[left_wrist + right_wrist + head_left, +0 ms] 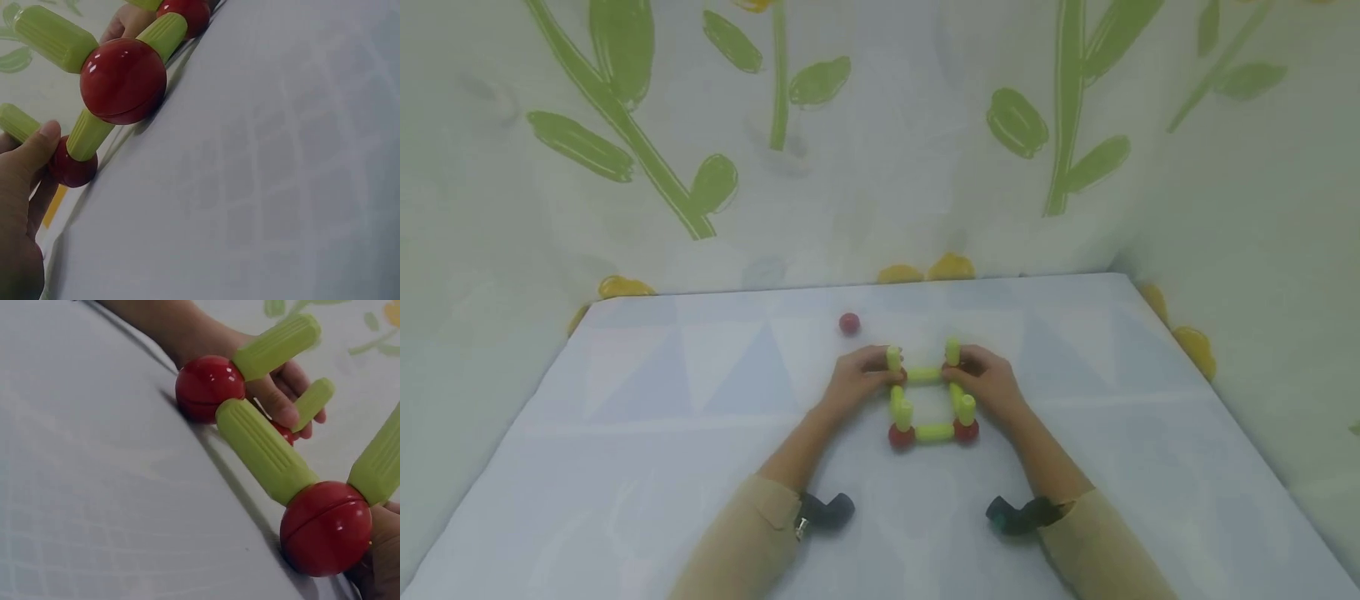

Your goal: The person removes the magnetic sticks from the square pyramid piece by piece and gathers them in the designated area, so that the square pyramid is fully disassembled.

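Observation:
A square frame of yellow-green rods [935, 432] and red balls [902, 437] rests on the table, with a short rod [967, 408] standing up from each corner ball. My left hand [852, 380] pinches the far-left corner; in the left wrist view its thumb [42, 142] lies against the red ball [74, 164] at the base of the upright. At the far-right corner, my right hand [997, 385] grips the ball between thumb and fingers. The two near corners, including the big ball [325, 529] in the right wrist view, are untouched.
One loose red ball [849, 323] lies beyond the frame, left of it. The white table [625, 492] has pale blue triangles and meets walls [887, 167] printed with green plants. Each wrist carries a dark camera mount [829, 511] close above the table.

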The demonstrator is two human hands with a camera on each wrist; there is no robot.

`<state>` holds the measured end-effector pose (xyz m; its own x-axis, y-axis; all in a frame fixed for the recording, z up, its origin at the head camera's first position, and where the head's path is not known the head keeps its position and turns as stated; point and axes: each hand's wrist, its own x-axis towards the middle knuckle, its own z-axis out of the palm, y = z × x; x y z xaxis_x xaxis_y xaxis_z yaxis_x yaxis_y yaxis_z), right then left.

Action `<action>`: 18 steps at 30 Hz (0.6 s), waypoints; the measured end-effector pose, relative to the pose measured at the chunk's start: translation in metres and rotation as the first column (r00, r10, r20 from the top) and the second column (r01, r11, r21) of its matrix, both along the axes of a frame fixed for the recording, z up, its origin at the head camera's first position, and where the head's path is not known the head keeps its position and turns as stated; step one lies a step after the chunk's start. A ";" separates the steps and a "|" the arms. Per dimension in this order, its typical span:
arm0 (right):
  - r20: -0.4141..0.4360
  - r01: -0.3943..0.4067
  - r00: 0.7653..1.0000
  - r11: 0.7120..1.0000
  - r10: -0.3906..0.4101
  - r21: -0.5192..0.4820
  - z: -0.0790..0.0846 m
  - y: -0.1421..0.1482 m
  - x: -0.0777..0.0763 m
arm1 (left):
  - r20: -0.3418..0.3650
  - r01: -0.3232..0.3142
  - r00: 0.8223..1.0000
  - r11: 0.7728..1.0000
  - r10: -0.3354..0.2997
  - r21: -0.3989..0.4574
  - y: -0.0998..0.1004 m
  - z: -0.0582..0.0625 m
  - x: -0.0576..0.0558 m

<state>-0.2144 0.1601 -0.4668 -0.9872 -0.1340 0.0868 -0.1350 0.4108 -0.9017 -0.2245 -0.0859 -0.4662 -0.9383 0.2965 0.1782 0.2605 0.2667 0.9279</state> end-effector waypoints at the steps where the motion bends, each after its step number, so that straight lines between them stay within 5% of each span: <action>1: -0.003 0.001 1.000 1.000 -0.001 -0.006 0.000 0.001 -0.001 | -0.015 -0.005 1.000 1.000 0.005 -0.009 0.002 0.000 0.000; 9: 0.007 0.020 1.000 0.999 -0.020 -0.042 0.005 0.004 0.000 | -0.079 -0.040 0.996 0.999 0.039 -0.017 0.008 0.004 -0.001; 15: 0.029 0.046 0.999 0.999 -0.045 -0.028 0.007 0.004 0.000 | 0.024 -0.168 0.985 0.985 0.169 -0.043 -0.001 0.015 -0.004; 18: 0.023 0.050 0.998 0.999 -0.050 -0.018 0.007 0.004 0.000 | 0.054 -0.176 0.982 0.982 0.179 -0.067 -0.012 0.020 -0.005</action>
